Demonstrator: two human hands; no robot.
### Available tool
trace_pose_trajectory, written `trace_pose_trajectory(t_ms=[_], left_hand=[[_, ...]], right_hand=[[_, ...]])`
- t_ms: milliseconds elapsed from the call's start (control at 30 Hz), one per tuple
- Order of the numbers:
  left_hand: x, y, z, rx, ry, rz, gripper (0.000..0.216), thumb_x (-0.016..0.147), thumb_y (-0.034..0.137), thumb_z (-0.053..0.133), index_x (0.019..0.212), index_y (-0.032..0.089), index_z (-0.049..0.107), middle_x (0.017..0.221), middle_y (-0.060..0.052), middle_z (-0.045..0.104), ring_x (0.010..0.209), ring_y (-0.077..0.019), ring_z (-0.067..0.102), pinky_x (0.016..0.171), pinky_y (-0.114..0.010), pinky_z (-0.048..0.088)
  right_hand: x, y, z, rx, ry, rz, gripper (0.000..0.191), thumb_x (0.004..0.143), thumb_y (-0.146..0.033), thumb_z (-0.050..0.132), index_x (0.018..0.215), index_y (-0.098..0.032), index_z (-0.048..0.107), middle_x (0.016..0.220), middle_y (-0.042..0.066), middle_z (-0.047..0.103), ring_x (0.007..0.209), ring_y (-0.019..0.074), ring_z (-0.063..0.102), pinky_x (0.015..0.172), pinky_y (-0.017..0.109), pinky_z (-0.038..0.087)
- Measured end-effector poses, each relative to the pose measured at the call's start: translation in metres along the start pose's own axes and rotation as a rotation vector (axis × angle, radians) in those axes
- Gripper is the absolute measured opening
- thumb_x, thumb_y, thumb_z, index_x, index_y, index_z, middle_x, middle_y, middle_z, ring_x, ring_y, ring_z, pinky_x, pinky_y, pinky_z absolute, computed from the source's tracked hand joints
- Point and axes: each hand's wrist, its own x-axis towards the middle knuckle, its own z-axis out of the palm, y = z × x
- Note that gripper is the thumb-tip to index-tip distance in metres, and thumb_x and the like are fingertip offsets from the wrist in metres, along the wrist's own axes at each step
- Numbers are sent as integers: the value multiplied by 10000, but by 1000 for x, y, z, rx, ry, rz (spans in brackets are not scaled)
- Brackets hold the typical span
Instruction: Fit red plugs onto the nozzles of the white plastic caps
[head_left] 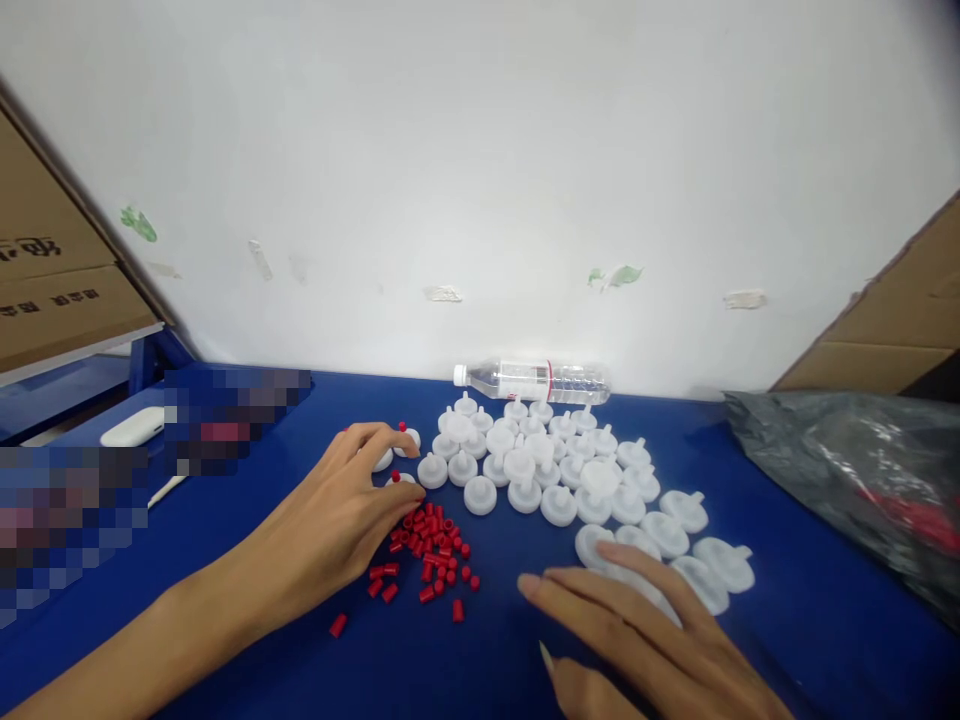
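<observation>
Stemmed white discs [519, 464], red cylinders [429, 546]; left hand [341, 500]: grip unclear; right hand [649, 630]: splayed, unclenched.

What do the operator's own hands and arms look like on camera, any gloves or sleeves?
Both the left hand and the right hand are gloveless, with slender fingers and no rings visible. The left forearm is bare to the picture's edge: no sleeve, watch, bracelet or cable shows. The right thumbnail looks long. The right forearm is out of view.
</observation>
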Motion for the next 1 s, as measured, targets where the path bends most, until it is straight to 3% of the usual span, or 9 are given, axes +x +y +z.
trace_pose_trajectory(t_ms=[133,300,433,567,733,1000], left_hand=[[0,0,0,9,-13,9,285,1051,203,481,1037,272,758,1321,-94,537,1283,-312,450,977,-493,517],[0,1,-1,-8,-19,-3,276,1057,221,477,1059,272,748,1301,-90,555,1250,-294,472,977,-456,513],[-1,-2,2,-8,-15,-3,250,1055,217,493,1065,267,739,1310,-88,549,1255,-295,465,969,-446,511],[-2,-7,8,-23,-12,7,263,1066,231,471,1063,265,732,1300,-85,558,1237,-290,473,943,-442,517],[-3,-9,13,-63,2,-20,219,1059,255,495,1070,269,714,1259,-73,575,1206,-288,493,957,-453,504],[1,-4,6,-97,9,3,156,1074,261,487,1097,246,641,1219,-76,589,1202,-259,497,980,-444,468]], right_hand=[[0,4,4,-149,48,133,236,1036,-173,489,977,-245,706,1265,55,751,1169,168,704,1238,400,308],[4,22,-2,-301,-91,58,323,1051,-339,493,1266,-203,692,1330,102,715,1235,239,671,1248,428,223],[-1,29,-2,-355,-173,57,470,1074,-462,418,1369,-170,638,1353,96,702,1270,256,642,1258,451,164],[-6,24,2,-338,-210,62,480,1081,-462,398,1367,-166,645,1339,63,714,1280,245,627,1263,438,145],[-5,12,10,-253,-133,173,491,1100,-486,327,1238,-241,729,1239,-1,764,1241,219,642,1268,426,184],[-3,11,13,-225,-121,137,480,1111,-452,323,1245,-220,721,1223,11,769,1232,199,658,1282,419,177]])
